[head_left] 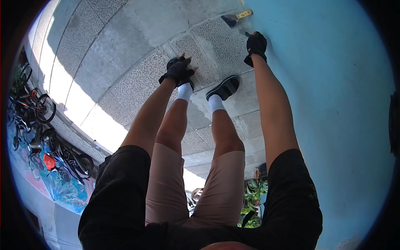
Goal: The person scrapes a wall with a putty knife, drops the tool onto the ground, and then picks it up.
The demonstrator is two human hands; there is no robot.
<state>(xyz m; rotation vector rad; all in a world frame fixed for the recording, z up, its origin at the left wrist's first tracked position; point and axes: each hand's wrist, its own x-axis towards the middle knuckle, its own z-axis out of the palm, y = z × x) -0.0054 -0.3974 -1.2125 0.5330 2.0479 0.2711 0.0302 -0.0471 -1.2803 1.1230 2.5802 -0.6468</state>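
My left hand, in a black fingerless glove, is open with its fingers apart. It hangs over or near my left foot, partly covering the dark sandal there; I cannot tell whether they touch. My right hand, gloved the same way, is closed close to the blue wall. A small dark tip sticks out of it, too small to name. Just beyond this hand, a putty knife with a yellowish handle and a dark blade lies on the pebbled paving by the foot of the wall.
My right sandal stands on the paving between my hands. Sunlit pavement runs off to the left. Bicycles and a motorbike stand along the far left, before a painted wall. Green plants show behind my legs.
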